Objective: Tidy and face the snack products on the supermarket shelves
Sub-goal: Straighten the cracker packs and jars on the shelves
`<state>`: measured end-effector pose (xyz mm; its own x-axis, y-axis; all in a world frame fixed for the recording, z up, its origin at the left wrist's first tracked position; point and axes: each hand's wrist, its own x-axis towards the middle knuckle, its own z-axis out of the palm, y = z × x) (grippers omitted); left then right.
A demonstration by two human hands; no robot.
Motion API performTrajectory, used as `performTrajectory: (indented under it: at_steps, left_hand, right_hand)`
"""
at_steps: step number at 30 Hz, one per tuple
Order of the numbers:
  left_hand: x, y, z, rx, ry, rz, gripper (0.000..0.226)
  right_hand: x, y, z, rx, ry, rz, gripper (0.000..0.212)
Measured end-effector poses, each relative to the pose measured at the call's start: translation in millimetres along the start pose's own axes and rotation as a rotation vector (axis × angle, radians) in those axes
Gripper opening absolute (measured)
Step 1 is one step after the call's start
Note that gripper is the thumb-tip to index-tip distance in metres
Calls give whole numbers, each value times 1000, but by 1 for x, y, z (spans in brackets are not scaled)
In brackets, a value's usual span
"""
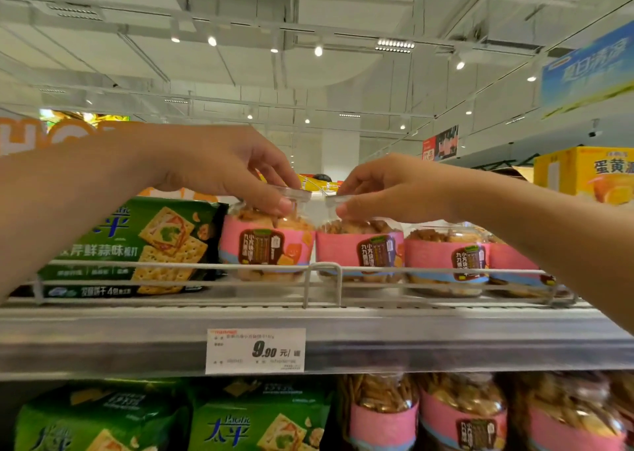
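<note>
Left hand (223, 169) pinching the clear lid of the first pink-banded snack jar (266, 244) on the top shelf (137, 334), right hand (387, 190) pinching the lid of the second jar (360, 250) just beside it, green cracker pack (137, 244) at left

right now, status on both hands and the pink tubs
Left hand fingers grip lid of first pink-label tub. Right hand grips second tub. Both behind wire shelf rail; nothing blocking.

Clear glossy plastic snack tubs (266, 244), shiny green cracker wrapper (137, 244), white-coated wire rail (322, 272), paper price tag (255, 350)
</note>
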<state>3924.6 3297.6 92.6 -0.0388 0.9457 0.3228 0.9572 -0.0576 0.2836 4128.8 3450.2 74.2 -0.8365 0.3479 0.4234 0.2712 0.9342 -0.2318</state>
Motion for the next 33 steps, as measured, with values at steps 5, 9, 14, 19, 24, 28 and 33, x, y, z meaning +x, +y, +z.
performTrajectory:
  at_steps: [5,9,14,19,24,28,33]
  left_hand:
    - [-4,17,-31,-70,336,138,43]
    - [14,40,-28,-167,455,249,42]
    - [51,86,-2,-323,470,330,43]
    - [94,127,29,-375,436,306,47]
    - [129,142,57,-393,416,234,46]
    - [137,142,68,-391,438,213,35]
    - [134,139,77,-483,492,174,35]
  right_hand:
    - [-1,-9,-33,116,349,-55,30]
    - [-18,-8,-67,133,475,-30,32]
    - [-53,17,-96,35,498,47,31]
    - [-79,60,-117,34,472,133,29]
    - [-81,106,-126,24,445,136,28]
    - [-74,128,-128,45,413,74,30]
    - [-65,142,-124,128,406,9,31]
